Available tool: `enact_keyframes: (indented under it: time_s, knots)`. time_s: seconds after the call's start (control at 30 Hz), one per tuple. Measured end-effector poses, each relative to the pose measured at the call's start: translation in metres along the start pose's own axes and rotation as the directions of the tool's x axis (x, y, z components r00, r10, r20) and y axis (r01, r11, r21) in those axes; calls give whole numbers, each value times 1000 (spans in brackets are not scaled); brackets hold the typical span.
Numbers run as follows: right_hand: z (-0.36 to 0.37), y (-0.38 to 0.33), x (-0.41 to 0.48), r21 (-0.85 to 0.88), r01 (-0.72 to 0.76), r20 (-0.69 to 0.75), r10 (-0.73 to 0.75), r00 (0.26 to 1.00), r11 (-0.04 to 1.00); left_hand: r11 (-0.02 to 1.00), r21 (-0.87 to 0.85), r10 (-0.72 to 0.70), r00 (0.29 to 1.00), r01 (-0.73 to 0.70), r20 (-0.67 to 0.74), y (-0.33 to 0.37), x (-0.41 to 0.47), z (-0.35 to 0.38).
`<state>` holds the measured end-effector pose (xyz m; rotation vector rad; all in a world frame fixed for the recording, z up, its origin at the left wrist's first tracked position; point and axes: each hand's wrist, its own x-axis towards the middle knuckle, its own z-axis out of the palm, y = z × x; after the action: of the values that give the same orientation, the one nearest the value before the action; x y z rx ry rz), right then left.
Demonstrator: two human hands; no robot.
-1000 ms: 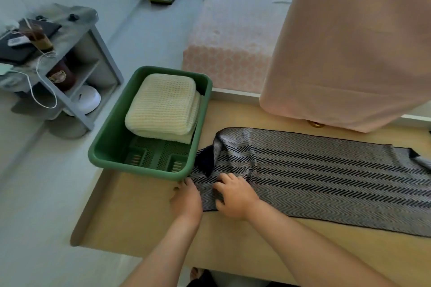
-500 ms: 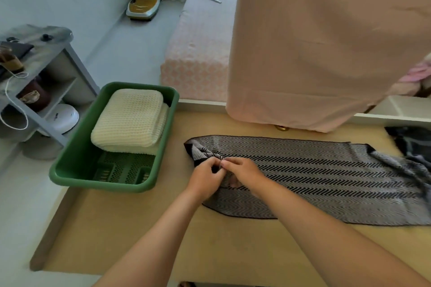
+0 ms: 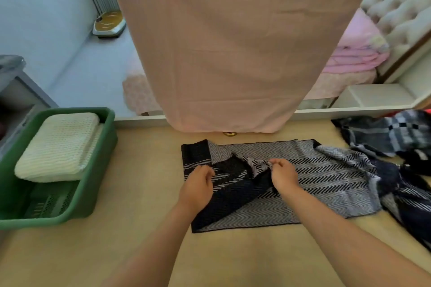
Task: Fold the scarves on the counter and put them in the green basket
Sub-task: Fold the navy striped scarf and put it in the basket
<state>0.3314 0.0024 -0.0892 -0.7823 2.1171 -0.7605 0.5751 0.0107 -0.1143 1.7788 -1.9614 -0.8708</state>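
Pale wooden desk (image 3: 140, 251) fills the lower half of the head view, with a bed and a hanging pink cloth (image 3: 233, 42) behind it. On the desk, right of centre, lies the herringbone scarf (image 3: 326, 182). Its left end is doubled over so the dark underside shows, and its right end is rumpled against a plaid scarf (image 3: 384, 133). The left hand (image 3: 198, 184) has its fingers curled onto the folded dark band near the left edge. The right hand (image 3: 283, 176) pinches a small bunch of fabric at the middle. The green basket (image 3: 102, 170) stands at the desk's left edge, well apart from the hands, and already holds a folded cream scarf (image 3: 58, 144). The weave looks thin, limp, light and probably slick, so it should sag and slide rather than hold a crease. Corners and hemmed edges look like the best places to take hold, pulled taut and pressed flat after each fold.
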Motion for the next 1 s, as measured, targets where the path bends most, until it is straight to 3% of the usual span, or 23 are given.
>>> enact_keyframes:
  time_s: [0.1,0.2,0.3,0.43,0.73,0.9,1.0]
  knots:
    - [-15,32,12,-306,-20,31,30,999,952,979,197,26,995,-45,99,-6,-3,20]
    - [-16,58,18,-585,192,92,-171,981,788,928,358,-11,955,-101,297,-9,-8,30]
    - [-8,68,14,-630,482,316,-366,875,609,858,490,-56,921,-152,385,-13,-14,34]
    - [10,72,7,-628,598,523,-300,798,498,816,556,-61,934,-157,353,-24,-19,32]
    - [49,61,-42,-641,598,513,-310,800,481,752,643,-253,835,-148,488,-70,-37,-22]
    - [79,38,-56,-707,546,395,-390,832,450,745,658,-376,745,-110,551,-70,-28,-47]
    - [102,23,-55,-723,490,367,-331,869,487,815,574,-270,831,-71,487,-69,-18,-51]
